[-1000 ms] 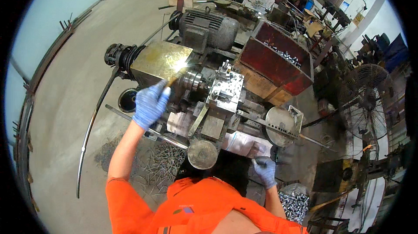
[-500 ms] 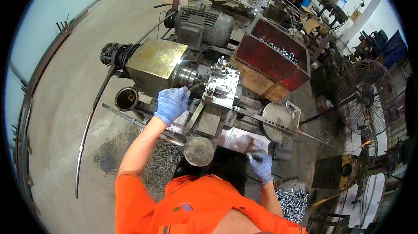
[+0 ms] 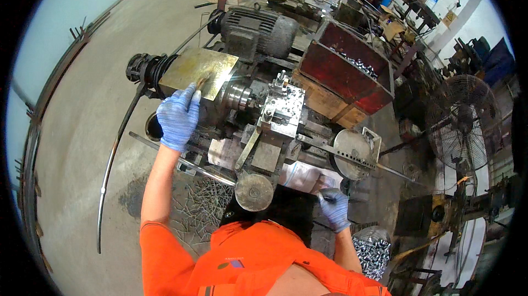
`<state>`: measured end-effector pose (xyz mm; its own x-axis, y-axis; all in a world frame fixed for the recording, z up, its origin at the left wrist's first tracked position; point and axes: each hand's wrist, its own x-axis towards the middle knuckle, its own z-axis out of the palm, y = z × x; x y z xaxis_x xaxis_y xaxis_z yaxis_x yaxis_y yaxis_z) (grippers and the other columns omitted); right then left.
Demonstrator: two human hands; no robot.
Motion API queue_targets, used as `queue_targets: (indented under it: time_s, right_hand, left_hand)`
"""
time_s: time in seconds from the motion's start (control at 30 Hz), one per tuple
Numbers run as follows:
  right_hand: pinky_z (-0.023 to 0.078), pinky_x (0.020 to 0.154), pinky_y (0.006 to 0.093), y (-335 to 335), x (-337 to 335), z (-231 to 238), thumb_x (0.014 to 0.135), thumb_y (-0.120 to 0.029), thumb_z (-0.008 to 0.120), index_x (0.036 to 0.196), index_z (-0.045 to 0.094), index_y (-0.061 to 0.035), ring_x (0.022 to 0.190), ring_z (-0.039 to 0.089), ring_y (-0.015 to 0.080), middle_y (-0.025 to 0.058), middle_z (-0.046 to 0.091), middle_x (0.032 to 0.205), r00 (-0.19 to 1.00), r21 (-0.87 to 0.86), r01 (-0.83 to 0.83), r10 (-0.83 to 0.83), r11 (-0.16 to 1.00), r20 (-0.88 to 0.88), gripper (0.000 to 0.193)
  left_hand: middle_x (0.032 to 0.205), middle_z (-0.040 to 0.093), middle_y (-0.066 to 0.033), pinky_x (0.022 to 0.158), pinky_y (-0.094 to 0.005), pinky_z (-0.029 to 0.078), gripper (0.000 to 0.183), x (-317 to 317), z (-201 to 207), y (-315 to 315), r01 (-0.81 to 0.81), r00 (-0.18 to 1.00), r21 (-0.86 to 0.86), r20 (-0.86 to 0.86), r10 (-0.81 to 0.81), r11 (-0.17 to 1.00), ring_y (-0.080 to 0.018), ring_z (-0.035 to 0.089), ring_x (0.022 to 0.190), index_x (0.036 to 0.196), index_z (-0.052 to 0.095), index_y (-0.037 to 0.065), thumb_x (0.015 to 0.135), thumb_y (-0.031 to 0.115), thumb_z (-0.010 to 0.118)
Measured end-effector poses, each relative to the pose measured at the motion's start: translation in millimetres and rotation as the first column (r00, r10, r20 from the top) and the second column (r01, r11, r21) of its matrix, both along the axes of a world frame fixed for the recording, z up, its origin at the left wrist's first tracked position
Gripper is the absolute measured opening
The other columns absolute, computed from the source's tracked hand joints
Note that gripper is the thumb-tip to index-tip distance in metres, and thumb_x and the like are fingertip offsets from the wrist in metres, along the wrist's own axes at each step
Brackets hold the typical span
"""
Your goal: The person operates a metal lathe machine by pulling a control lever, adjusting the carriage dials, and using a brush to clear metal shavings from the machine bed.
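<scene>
My left hand [image 3: 179, 117], in a blue knit glove, is over the near edge of the lathe's brassy headstock cover [image 3: 190, 70]. Thumb and fingers pinch a small brown brush-like thing [image 3: 202, 81], whose tip is at the cover; its exact kind is unclear. To the right are the round metal chuck [image 3: 237, 97] and the tool block [image 3: 287, 106], wet and shiny. My right hand [image 3: 334, 208], gloved with dark fingertips, hangs with curled fingers beside a white sheet [image 3: 308, 176] at the machine's front. Whatever it may hold is hidden.
Beyond the tool block stands a red metal bin [image 3: 346, 70] with small metal parts. A basket of shiny parts [image 3: 372, 255] sits low at right. Metal shavings [image 3: 201, 208] litter the floor. A handwheel [image 3: 254, 192], lever bar [image 3: 203, 170] and fan [image 3: 462, 122] are around.
My left hand has moved left and away from the chuck, up to the headstock cover, with the brush-like thing in its fingers. The right hand has shifted slightly right, still curled.
</scene>
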<state>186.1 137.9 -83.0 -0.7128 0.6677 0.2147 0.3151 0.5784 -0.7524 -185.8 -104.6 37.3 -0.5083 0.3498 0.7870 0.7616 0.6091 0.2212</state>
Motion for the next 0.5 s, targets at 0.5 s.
queue_targets:
  time_s: [0.5]
  right_hand:
    - [0.049, 0.066, 0.0318, 5, -1, 2, 0.066, -0.011, 0.073, 0.071, 0.067, -0.0046, 0.069, 0.062, 0.0255, 0.0109, 0.065, 0.072, 0.999, 0.127, -0.030, 0.033, 0.992, -0.023, 0.010]
  left_hand:
    - [0.066, 0.054, -0.0099, 0.051, -0.0393, 0.043, 0.018, 42, -64, 61, 0.296, 0.946, -0.142, 0.179, -0.270, 0.945, -0.0281, 0.054, 0.056, 0.093, 0.064, 0.010, 0.081, 0.021, 0.057]
